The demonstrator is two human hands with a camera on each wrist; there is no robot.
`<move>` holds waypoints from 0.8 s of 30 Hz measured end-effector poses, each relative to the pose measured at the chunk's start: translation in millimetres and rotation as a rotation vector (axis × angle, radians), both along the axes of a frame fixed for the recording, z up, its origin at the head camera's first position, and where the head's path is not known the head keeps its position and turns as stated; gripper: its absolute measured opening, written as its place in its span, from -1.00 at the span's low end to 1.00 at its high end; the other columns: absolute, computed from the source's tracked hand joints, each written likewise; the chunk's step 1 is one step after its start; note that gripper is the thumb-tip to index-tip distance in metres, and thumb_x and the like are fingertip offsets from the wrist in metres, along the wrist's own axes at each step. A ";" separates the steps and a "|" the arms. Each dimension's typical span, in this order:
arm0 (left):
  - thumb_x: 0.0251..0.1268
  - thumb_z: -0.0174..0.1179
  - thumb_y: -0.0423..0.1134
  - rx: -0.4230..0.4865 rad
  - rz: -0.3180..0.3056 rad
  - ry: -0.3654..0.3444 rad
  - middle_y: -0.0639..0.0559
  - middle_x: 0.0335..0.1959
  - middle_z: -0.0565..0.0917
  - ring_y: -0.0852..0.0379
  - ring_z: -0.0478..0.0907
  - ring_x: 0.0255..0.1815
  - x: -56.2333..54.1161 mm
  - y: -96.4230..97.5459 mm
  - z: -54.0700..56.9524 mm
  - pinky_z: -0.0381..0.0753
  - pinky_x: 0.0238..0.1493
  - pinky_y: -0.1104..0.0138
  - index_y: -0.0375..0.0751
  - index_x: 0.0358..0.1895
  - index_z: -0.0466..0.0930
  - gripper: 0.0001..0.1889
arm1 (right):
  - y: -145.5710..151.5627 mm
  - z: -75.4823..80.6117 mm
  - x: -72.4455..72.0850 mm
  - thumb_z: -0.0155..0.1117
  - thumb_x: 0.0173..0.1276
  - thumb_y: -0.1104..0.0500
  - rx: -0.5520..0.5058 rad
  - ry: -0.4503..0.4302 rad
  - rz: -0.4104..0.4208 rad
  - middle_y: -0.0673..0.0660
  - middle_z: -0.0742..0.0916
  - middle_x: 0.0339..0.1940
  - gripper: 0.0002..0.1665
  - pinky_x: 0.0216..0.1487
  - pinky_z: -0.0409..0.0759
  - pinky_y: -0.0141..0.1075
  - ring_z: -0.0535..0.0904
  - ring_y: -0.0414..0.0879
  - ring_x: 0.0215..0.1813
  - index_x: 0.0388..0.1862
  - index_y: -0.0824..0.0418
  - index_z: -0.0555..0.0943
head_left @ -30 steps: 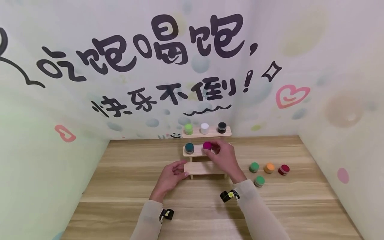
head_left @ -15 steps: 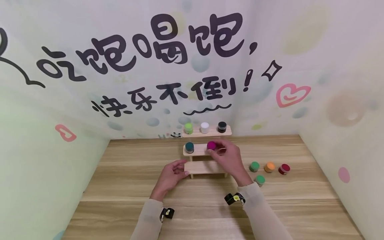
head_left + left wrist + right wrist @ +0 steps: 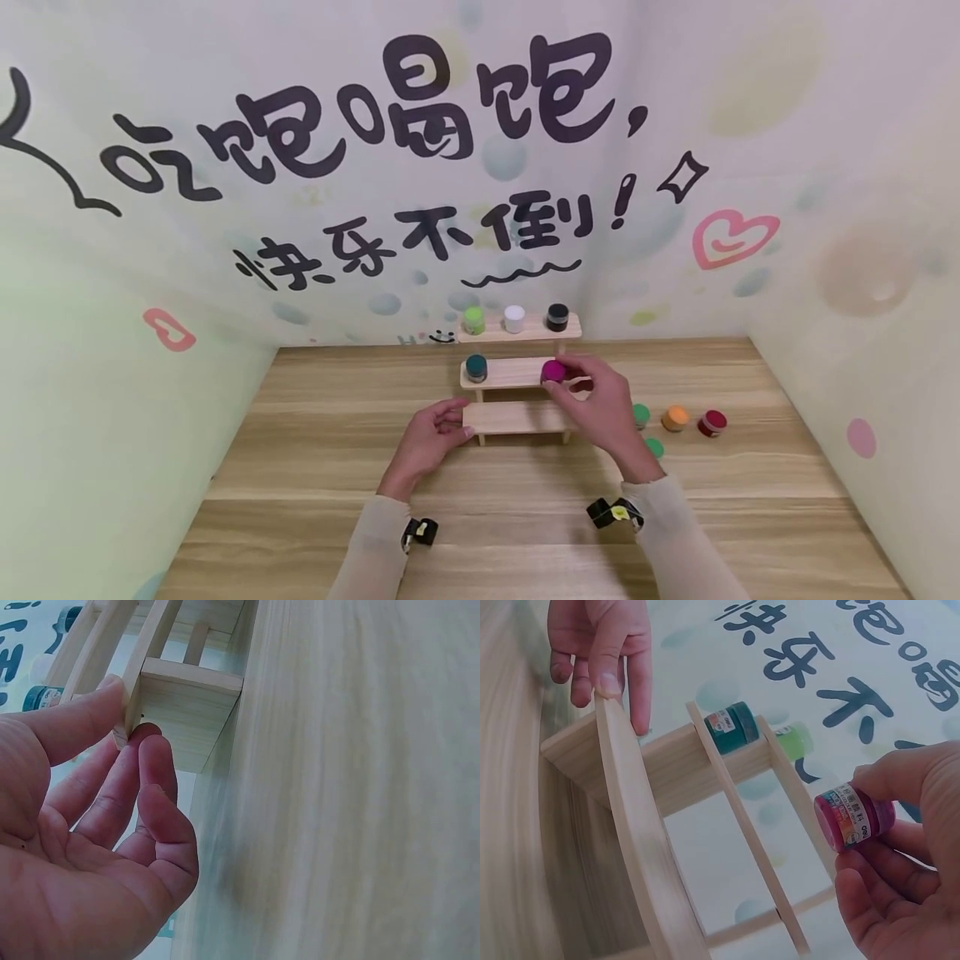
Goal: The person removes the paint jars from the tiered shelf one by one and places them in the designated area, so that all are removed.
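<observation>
Since a second ago, the magenta paint pot [image 3: 553,372] has moved along the middle shelf [image 3: 513,372] toward its right end, and the right hand [image 3: 600,408] went with it. From far off, I see the left hand [image 3: 427,442] has stayed in its spot.

The right hand pinches the pot between thumb and fingers. By the right wrist view, I think the pot hangs just over the shelf, but I can't tell for sure if it touches the wood. The left hand pinches the left end of the bottom shelf [image 3: 513,418], thumb on top and fingers under, so I guess it keeps the wooden stand [image 3: 634,810] still. The two hands are apart.

A teal pot [image 3: 476,367] sits at the middle shelf's left end. Up top are a lime green pot [image 3: 473,320], a white pot [image 3: 513,318] and a black pot [image 3: 557,317]. On the table [image 3: 525,517], green, orange [image 3: 676,418] and dark red pots wait.

I'd say this step is finding the pot's place, under the black one. Next, I think it needs to be set down flat, then let go gently so nothing tips.
</observation>
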State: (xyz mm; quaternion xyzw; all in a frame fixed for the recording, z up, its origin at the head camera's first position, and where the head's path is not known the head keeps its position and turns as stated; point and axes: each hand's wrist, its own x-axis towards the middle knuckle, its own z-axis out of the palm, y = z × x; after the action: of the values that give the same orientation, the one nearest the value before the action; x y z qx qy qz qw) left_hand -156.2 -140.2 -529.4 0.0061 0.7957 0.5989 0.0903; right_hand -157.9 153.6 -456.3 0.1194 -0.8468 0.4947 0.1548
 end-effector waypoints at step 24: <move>0.34 0.46 -0.34 -0.003 -0.028 -0.026 -0.16 0.02 0.75 0.08 0.68 -0.11 1.8 -1.7 5.4 0.69 -0.14 0.32 -0.14 0.32 0.64 -0.51 | 80.5 -18.4 38.6 0.59 0.34 0.08 0.086 -0.012 -0.157 0.10 0.81 -0.01 -0.53 -0.14 0.64 -0.54 0.63 -0.38 -0.07 0.20 0.14 0.73</move>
State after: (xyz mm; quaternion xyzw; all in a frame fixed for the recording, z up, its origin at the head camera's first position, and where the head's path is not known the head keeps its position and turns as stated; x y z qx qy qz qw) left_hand -154.4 -141.9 -524.0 0.0092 0.7950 0.5967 0.1088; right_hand -119.3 234.0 -474.8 0.0561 -0.8748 0.4451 0.1831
